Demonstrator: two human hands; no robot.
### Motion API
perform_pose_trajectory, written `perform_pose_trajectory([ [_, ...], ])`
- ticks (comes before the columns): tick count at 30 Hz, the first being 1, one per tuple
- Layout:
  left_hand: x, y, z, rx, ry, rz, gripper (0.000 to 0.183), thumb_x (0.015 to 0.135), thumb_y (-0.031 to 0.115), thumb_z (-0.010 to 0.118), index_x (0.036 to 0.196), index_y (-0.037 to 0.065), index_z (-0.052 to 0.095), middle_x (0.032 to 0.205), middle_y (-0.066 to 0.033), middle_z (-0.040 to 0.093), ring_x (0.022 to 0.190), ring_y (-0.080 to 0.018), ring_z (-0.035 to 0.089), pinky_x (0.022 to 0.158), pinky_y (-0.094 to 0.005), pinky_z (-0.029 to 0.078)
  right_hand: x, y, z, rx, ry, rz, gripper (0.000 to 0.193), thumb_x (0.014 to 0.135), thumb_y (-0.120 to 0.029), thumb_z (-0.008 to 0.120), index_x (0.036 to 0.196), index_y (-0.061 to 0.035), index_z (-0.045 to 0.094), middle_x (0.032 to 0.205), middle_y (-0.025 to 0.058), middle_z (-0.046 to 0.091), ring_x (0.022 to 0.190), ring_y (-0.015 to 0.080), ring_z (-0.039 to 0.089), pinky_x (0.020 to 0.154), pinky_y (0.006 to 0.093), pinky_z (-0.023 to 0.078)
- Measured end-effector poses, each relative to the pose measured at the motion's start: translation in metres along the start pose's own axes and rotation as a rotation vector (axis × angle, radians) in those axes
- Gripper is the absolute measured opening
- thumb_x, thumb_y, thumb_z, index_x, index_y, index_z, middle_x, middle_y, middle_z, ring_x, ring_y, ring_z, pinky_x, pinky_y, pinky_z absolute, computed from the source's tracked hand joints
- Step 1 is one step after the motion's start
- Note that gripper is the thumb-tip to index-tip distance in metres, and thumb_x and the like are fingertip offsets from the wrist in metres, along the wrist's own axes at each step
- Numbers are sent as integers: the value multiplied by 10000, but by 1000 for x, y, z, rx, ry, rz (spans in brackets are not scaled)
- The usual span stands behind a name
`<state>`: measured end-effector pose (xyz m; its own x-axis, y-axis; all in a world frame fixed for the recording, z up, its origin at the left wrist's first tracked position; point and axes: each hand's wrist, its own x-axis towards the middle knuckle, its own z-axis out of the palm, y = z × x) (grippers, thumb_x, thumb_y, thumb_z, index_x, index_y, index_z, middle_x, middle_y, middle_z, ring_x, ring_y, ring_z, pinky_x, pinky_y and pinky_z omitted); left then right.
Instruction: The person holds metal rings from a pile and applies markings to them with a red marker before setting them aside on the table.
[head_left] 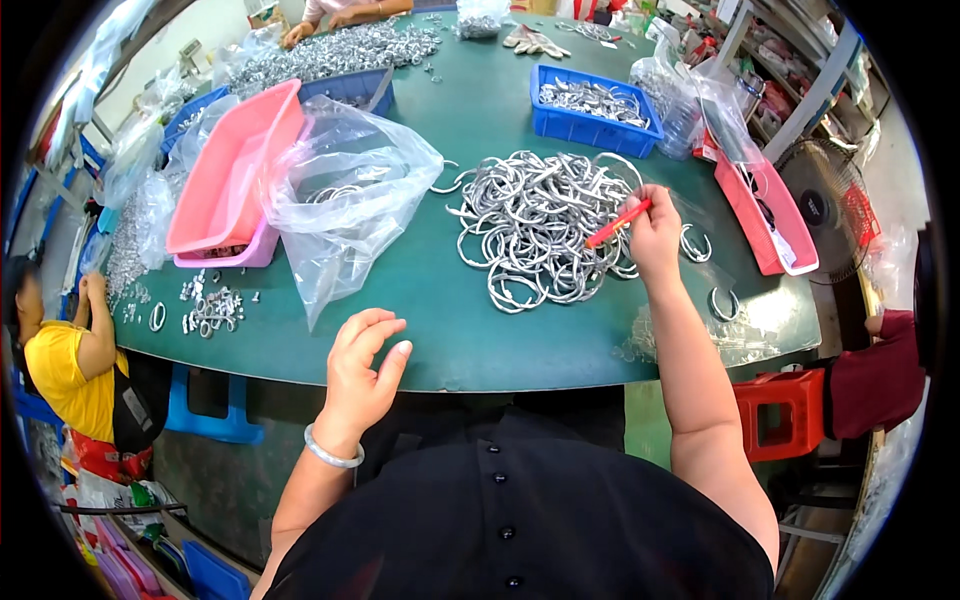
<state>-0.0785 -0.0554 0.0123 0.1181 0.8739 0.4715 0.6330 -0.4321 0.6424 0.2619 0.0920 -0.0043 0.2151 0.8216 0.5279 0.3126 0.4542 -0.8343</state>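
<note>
A big heap of silver open bangles [545, 225] lies in the middle of the green table. At its right edge my right hand [655, 238] is closed round a slim red pen-like tool [617, 223], whose yellowish end points down-left over the heap; its exact kind does not show. My left hand [365, 365] is above the table's front edge, holding nothing, with fingers loosely curled and thumb apart. A pale bangle [334, 448] circles my left wrist. Left of the heap, a clear plastic bag [345, 225] lies spread out, some bangles visible through it.
A pink bin [235, 185] leans at the left near small loose metal parts [213, 310]. Behind the heap stands a blue tray [597, 110] of metal pieces. A pink basket [765, 215] and a fan [820, 205] are at right. Co-workers sit left and far.
</note>
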Motion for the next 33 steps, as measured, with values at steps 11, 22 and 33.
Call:
perform_pose_trajectory([
  [11,2,2,8,-29,-12,22,195,722,39,606,910,-8,583,946,-143,558,865,-267,558,754,-306,437,43,0,13,-51,-137,109,91,776,64,438,817,17,504,711,57,552,629,110,541,570,241,437],
  [22,5,6,12,-31,-71,29,186,722,38,606,902,-4,585,929,-136,566,858,-265,559,746,-304,438,38,-4,14,41,-92,228,35,840,-18,469,839,-17,504,703,9,508,621,79,482,562,208,404],
  [33,0,6,12,-22,-77,17,185,721,30,606,901,-5,585,918,-132,568,845,-259,562,732,-299,442,43,7,19,-91,-92,127,140,760,49,424,857,5,514,722,81,583,653,140,569,610,263,453],
])
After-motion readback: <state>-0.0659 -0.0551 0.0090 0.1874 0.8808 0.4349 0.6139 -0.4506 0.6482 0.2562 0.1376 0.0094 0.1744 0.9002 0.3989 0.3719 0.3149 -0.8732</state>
